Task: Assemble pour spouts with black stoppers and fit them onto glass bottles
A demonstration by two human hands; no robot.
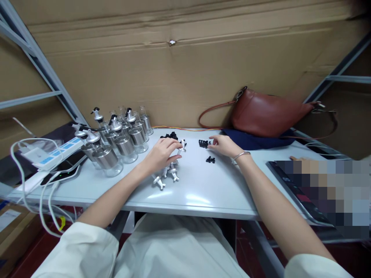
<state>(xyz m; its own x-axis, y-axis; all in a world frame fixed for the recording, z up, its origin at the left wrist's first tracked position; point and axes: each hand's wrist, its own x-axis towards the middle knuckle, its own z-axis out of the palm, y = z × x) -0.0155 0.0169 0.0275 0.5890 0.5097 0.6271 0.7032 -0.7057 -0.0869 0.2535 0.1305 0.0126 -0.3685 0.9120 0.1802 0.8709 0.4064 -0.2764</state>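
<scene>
My left hand (165, 151) pinches a silver pour spout (183, 145) between thumb and fingers above the table. Below that hand lie several more silver pour spouts (174, 174), partly hidden by it. A heap of black parts (171, 136) sits just behind the hand. My right hand (225, 145) has thumb and forefinger around a small black part at the right end of a row of small black parts (203, 143). The fingers partly cover that piece. Nearer to me is a small cluster of black pieces (210, 159).
Several glass bottles with steel sleeves (106, 157), some topped with spouts, stand at left. Beside them are a white power strip (58, 152) and cables. A brown leather bag (265, 112) rests on dark blue cloth (255, 141). A black device (295, 189) lies at right. Cardboard (179, 77) walls the back.
</scene>
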